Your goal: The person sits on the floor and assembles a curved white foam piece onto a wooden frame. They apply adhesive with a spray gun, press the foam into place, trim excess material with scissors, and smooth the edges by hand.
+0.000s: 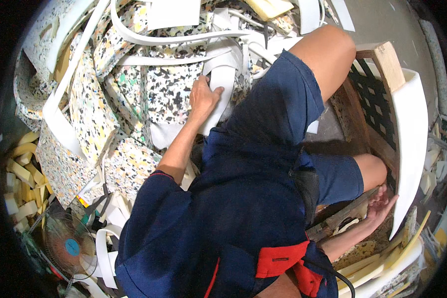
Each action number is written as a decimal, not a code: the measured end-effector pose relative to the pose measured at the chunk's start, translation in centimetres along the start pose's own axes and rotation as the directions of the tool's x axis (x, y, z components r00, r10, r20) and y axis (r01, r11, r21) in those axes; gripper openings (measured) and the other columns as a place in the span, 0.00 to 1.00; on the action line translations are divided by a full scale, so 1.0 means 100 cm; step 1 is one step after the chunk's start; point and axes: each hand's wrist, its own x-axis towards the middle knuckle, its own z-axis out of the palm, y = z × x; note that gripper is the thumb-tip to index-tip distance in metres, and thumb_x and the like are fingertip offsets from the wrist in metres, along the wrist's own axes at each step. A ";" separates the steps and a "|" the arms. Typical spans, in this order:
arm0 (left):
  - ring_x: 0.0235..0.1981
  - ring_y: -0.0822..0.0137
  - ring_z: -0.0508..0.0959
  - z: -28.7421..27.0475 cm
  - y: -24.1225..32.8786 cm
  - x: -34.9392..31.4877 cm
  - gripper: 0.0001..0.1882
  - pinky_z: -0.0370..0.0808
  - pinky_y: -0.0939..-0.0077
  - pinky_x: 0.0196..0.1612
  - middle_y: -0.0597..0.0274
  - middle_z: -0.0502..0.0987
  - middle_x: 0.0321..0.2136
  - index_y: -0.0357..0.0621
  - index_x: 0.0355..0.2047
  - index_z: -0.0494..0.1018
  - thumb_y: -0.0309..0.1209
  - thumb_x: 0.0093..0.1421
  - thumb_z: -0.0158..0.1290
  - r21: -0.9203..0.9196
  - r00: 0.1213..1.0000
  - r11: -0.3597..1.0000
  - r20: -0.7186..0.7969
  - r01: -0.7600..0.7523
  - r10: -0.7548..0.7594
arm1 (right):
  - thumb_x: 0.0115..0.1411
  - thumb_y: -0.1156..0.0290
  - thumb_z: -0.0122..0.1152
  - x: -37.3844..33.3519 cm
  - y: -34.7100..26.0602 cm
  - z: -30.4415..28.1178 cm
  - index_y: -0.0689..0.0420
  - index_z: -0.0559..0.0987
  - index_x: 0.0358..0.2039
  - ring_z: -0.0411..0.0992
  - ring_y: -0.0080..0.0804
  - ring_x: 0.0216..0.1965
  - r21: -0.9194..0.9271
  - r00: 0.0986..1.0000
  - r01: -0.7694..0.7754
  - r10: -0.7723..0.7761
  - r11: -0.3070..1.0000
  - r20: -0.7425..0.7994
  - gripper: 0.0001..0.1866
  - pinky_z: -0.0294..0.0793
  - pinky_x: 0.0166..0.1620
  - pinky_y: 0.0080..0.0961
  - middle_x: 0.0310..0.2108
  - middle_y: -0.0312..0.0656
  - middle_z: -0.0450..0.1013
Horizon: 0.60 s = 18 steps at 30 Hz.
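Head view shows my left hand point(203, 97) gripping a white foam strip point(222, 82) left of the wooden frame point(387, 64), right hand point(382, 203) open on its white pad point(412, 144); next I judge the strip must pull free.

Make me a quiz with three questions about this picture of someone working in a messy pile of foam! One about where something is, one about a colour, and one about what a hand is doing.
1. Where is the fan?
A. lower left
B. top right
C. on the wooden frame

2. What colour are the shorts?
A. yellow
B. dark blue
C. white

3. What is the left hand doing?
A. hanging free in the air
B. holding the fan
C. gripping a white foam strip

Answers:
1 A: the fan stands among scraps at the lower left.
2 B: the shorts over both legs are dark blue.
3 C: its fingers close around the white strip, while the right hand rests by the white foam panel on the wooden frame.
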 end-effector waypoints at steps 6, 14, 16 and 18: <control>0.45 0.47 0.80 -0.009 0.024 0.028 0.23 0.75 0.54 0.49 0.39 0.79 0.40 0.30 0.44 0.76 0.38 0.56 0.64 -0.126 0.923 0.989 0.383 0.081 -0.027 | 0.72 0.48 0.53 -0.055 -0.016 0.027 0.67 0.76 0.55 0.66 0.19 0.27 -0.350 0.916 0.401 -0.373 0.847 0.148 0.30 0.64 0.32 0.18 0.32 0.37 0.77; 0.44 0.66 0.83 -0.214 0.045 0.016 0.29 0.81 0.69 0.50 0.52 0.82 0.46 0.28 0.55 0.71 0.31 0.56 0.62 -0.831 0.733 0.462 0.519 0.311 0.440 | 0.72 0.64 0.52 -0.119 -0.044 0.141 0.65 0.78 0.54 0.70 0.18 0.32 -0.264 0.655 0.694 -0.435 0.670 0.618 0.20 0.70 0.36 0.17 0.34 0.40 0.79; 0.42 0.66 0.83 -0.263 0.050 -0.008 0.35 0.80 0.74 0.47 0.53 0.82 0.43 0.26 0.55 0.71 0.36 0.50 0.66 -0.869 0.814 0.491 0.326 0.058 0.481 | 0.70 0.64 0.54 -0.139 -0.039 0.185 0.64 0.80 0.53 0.71 0.18 0.31 -0.250 0.560 0.717 -0.325 0.651 0.762 0.19 0.71 0.34 0.17 0.34 0.39 0.80; 0.41 0.67 0.83 -0.294 0.059 -0.023 0.33 0.80 0.72 0.47 0.54 0.83 0.42 0.29 0.52 0.73 0.34 0.48 0.68 -0.856 0.857 0.512 0.212 -0.069 0.470 | 0.70 0.62 0.55 -0.154 -0.030 0.231 0.62 0.79 0.54 0.72 0.19 0.29 -0.189 0.402 0.715 -0.175 0.673 0.898 0.20 0.72 0.32 0.19 0.34 0.38 0.80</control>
